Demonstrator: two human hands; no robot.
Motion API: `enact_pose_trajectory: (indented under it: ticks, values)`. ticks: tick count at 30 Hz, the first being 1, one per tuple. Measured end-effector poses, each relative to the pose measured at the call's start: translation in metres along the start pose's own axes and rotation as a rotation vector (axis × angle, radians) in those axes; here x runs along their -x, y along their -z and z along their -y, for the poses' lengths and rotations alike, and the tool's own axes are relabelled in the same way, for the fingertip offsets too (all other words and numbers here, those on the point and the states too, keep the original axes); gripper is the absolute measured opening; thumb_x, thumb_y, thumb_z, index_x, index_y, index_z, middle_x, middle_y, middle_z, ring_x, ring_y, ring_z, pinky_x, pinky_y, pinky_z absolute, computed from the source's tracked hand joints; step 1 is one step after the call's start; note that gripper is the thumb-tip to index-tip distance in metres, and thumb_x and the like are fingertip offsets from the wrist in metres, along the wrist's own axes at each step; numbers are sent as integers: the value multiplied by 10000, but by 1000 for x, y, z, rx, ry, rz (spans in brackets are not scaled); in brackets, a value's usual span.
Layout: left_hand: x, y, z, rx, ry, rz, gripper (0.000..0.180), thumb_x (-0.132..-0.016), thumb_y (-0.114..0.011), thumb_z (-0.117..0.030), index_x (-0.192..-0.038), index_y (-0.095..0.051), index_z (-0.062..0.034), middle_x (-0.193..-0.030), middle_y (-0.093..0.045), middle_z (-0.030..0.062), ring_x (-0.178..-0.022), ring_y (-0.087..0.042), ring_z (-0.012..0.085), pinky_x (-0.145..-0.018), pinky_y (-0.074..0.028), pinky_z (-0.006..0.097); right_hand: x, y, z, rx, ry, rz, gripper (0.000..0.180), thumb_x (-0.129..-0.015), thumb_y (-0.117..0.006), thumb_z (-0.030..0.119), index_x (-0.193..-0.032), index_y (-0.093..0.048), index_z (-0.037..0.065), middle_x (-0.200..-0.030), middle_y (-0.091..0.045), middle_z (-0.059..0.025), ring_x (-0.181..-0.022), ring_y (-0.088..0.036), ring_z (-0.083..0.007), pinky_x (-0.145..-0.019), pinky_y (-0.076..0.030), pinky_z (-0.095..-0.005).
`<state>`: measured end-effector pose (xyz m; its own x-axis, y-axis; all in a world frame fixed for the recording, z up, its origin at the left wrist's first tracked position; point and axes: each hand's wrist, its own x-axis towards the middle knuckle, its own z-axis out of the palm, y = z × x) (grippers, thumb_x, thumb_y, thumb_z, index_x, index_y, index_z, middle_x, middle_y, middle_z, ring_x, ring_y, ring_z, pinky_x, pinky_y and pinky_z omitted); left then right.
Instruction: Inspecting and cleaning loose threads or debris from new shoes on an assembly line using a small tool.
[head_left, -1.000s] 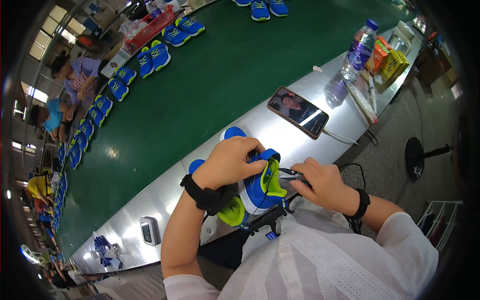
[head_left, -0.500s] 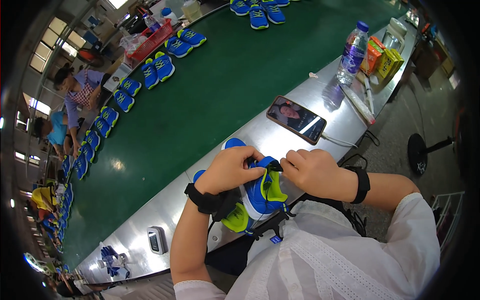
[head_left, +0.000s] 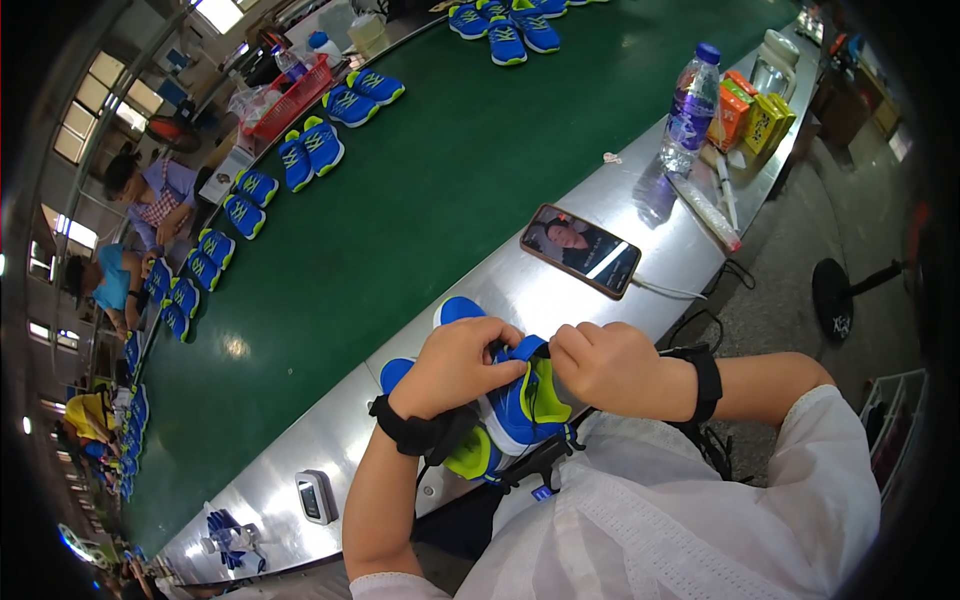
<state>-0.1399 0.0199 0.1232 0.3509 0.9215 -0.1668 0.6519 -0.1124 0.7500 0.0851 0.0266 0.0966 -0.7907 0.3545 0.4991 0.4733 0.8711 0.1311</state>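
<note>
Your left hand and right hand both pinch the blue-and-lime fabric sneaker beside the steel ledge; uneven pulling could twist its tongue.

Lit phone screen flat on steel ledge; orange carton and yellow cartons beside bottle.

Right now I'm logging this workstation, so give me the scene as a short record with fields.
left hand: left hand grips the blue and lime shoe at its strap
right hand: right hand pinches the same strap from the other side
second shoe: blue shoe partly hidden under the left hand
ledge: phone lit, cable attached; water bottle
belt: green conveyor carrying pairs of blue shoes
</note>
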Motion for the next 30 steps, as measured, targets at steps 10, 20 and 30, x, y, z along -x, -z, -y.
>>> enact_pose_trajectory:
  ticks: [10,20,30]
  values:
    - [30,5,-4,64,18,-40,262,-769,-733,-175,-1003,-678,-72,-950,-674,41,-695,-591,166,-638,-482,292,22,2,11,-254,-210,39,188,-737,-701,211,-824,-591,86,-730,-508,-37,-602,-607,-168,-451,-464,-285]
    - [109,-14,-10,-154,-36,-323,382,-757,-711,-55,-1124,-606,-38,-1265,-584,141,-1190,-539,308,-1008,-420,400,25,-34,34,-1039,-747,26,449,-811,-744,378,-1047,-596,25,-775,-623,-119,-647,-624,-268,-588,-485,-338]
    - [146,-101,30,272,545,-915,745,-742,-755,-97,-1379,-382,4,-1239,-502,134,-997,-557,207,-773,-499,319,-4,-48,46,-1269,-766,287,419,-805,-708,166,-1139,-522,-5,-742,-580,-80,-634,-539,-149,-599,-457,-301]
